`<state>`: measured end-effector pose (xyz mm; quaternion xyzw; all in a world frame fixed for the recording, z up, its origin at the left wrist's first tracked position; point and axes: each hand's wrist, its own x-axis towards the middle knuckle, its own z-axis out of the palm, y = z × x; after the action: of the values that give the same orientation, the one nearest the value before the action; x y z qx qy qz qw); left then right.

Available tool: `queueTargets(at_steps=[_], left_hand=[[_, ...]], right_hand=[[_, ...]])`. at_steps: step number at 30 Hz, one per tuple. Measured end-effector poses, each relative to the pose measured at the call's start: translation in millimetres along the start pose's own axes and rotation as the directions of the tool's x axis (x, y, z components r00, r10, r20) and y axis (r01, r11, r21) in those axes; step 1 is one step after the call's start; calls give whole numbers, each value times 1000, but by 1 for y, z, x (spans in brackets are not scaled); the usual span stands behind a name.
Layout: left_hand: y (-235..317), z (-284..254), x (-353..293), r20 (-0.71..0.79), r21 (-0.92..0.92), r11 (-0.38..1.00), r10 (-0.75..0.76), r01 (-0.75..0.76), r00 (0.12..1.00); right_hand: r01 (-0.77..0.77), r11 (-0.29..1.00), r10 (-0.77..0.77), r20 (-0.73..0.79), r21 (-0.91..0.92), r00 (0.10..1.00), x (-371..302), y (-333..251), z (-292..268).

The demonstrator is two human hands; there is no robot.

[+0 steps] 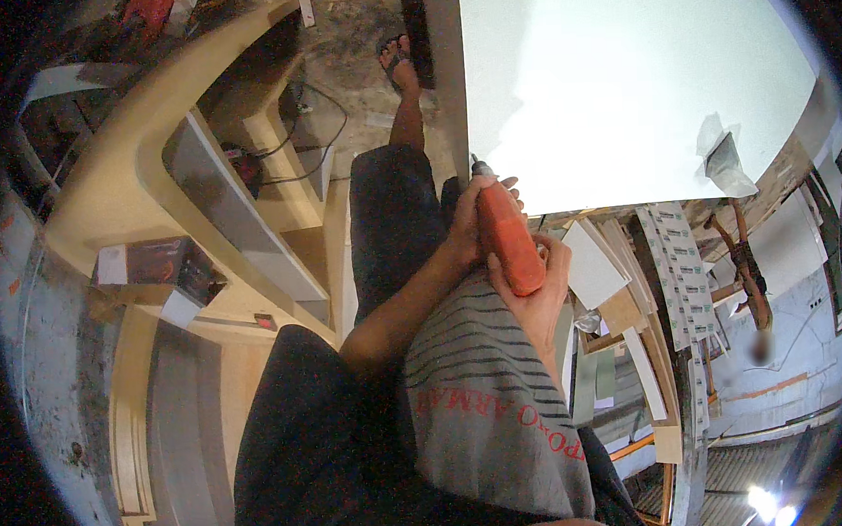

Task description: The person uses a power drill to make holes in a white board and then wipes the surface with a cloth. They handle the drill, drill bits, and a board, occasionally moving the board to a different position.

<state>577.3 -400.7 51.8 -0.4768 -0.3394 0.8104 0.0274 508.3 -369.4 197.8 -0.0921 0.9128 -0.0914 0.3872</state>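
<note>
I hold a red power tool [507, 232] in both hands in front of my chest. It has a long rounded body, a dark nose and a thin bit; its exact kind is unclear. My left hand [466, 229] wraps round the front, close behind the nose. My right hand [544, 282] grips the rear end. The bit points toward the edge of a large white panel [620, 117]; I cannot tell whether they touch. A crumpled plastic piece [725, 164] lies on the panel.
To the left stands a curved wooden frame [149, 170] with a printed box [157, 265] on it. A black cord [342, 117] runs behind. Board offcuts [617, 302] are stacked at right, beside a striped printed sheet [676, 263]. Another person [746, 270] is at far right.
</note>
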Motion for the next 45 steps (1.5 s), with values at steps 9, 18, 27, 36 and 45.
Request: queueTargets(at_steps=[9, 18, 27, 36, 45], left_hand=[[-12, 0, 0, -47, 61, 985, 163, -160, 985], [11, -12, 12, 42, 103, 986, 130, -134, 991], [14, -4, 12, 94, 123, 987, 91, -102, 991], [12, -5, 20, -15, 81, 992, 100, -99, 995], [15, -6, 27, -43, 39, 998, 41, -39, 998]], right_hand=[[73, 993, -71, 26, -89, 997, 0, 1, 1], [178, 963, -167, 66, -202, 984, -5, 1, 5], [184, 961, -180, 39, -204, 983, -12, 15, 13], [172, 966, -175, 0, -194, 985, -8, 12, 10], [130, 965, -126, 34, -228, 991, -2, 5, 4]])
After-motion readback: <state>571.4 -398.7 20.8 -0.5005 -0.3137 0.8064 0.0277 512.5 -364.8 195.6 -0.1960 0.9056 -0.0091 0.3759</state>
